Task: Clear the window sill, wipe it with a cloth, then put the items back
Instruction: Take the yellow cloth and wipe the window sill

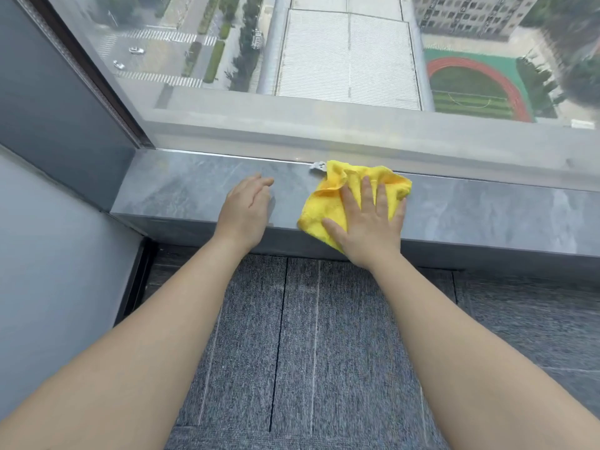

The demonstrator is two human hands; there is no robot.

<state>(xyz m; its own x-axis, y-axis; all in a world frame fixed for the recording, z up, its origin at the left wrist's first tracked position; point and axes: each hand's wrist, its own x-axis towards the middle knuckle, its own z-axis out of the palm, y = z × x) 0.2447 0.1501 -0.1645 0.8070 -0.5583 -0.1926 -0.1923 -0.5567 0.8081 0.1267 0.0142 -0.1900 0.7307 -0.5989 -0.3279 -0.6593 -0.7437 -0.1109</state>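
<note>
Right hand [367, 222]: we press it flat, fingers spread, on the yellow cloth [328, 203].
Left hand [246, 209]: released, resting on the grey window sill [181, 193].

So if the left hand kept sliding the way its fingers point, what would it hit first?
Probably the window glass: the left hand points up and slightly right across bare grey stone sill, passing left of the crumpled yellow cloth.

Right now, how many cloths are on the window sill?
1. A yellow cloth lies mid-sill, pressed flat under the right hand, its white tag near the glass. The left hand rests bare on the window sill beside it. None seems hidden.
</note>
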